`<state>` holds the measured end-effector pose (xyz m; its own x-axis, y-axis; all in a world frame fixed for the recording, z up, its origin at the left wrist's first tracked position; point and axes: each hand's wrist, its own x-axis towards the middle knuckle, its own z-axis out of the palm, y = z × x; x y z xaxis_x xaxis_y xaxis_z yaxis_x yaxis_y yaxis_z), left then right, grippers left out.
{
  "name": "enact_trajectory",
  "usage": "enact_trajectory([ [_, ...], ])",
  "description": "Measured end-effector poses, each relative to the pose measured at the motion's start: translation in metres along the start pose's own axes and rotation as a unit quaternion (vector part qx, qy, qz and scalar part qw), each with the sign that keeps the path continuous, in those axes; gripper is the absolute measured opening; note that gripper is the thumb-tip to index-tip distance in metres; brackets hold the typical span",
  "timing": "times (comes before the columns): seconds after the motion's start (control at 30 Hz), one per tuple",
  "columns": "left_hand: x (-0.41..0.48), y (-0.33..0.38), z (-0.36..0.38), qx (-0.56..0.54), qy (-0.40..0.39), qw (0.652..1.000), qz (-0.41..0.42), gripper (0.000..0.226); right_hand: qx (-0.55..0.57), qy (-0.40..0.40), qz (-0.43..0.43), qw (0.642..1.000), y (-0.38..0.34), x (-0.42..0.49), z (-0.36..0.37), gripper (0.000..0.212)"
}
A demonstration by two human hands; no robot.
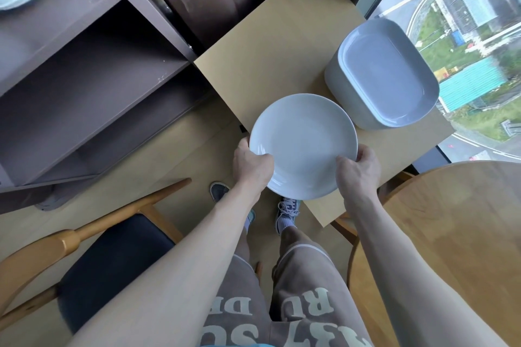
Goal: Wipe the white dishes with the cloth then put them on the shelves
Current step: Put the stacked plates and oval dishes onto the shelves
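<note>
Left hand (251, 162) & right hand (357, 167) clamp round plate (303, 146); cloth unseen, so prob. shelving step: carry to shelves (93, 76).

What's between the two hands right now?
The round white plate, seen in the head view: left hand and right hand grip its opposite rims.

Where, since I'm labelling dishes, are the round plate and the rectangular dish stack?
round plate (303, 144), head view, centre of its face.
rectangular dish stack (386, 73), head view, well of the top dish.
</note>
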<state>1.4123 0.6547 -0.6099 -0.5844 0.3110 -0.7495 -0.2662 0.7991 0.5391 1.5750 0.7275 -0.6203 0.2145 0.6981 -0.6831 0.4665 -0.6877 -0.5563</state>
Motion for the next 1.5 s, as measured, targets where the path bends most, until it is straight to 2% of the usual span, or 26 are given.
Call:
enact_trajectory([
  [0.13, -0.009, -0.003, -0.005, 0.006, 0.003, 1.0, 0.0, 0.035, -0.013, -0.011, -0.052, 0.999, -0.018, -0.008, -0.005, 0.038],
  [0.3, -0.023, -0.002, -0.023, -0.042, 0.001, 0.999, -0.015, 0.031, -0.053, -0.055, -0.134, 0.988, -0.046, -0.02, -0.018, 0.034],
  [0.47, -0.036, 0.008, -0.065, -0.097, 0.052, 0.994, -0.007, 0.029, -0.079, -0.087, -0.202, 0.972, -0.079, -0.043, -0.009, 0.033],
  [0.63, -0.05, 0.021, -0.138, -0.158, 0.103, 0.982, 0.021, 0.031, -0.096, -0.126, -0.271, 0.95, -0.115, -0.082, 0.03, 0.033],
  [0.8, -0.068, 0.026, -0.221, -0.213, 0.146, 0.965, 0.052, 0.051, -0.128, -0.181, -0.363, 0.905, -0.152, -0.139, 0.089, 0.03],
  [1.03, -0.077, 0.007, -0.342, -0.276, 0.254, 0.925, 0.061, 0.036, -0.167, -0.281, -0.45, 0.831, -0.191, -0.228, 0.188, 0.033],
  [1.17, -0.074, -0.01, -0.406, -0.295, 0.3, 0.906, 0.05, 0.032, -0.195, -0.342, -0.463, 0.794, -0.202, -0.279, 0.249, 0.037],
  [1.3, -0.06, -0.033, -0.469, -0.296, 0.331, 0.895, 0.04, 0.03, -0.245, -0.393, -0.482, 0.744, -0.205, -0.318, 0.311, 0.031],
  [1.5, -0.02, -0.068, -0.552, -0.305, 0.36, 0.881, 0.022, 0.033, -0.304, -0.444, -0.488, 0.687, -0.207, -0.367, 0.4, 0.04],
])
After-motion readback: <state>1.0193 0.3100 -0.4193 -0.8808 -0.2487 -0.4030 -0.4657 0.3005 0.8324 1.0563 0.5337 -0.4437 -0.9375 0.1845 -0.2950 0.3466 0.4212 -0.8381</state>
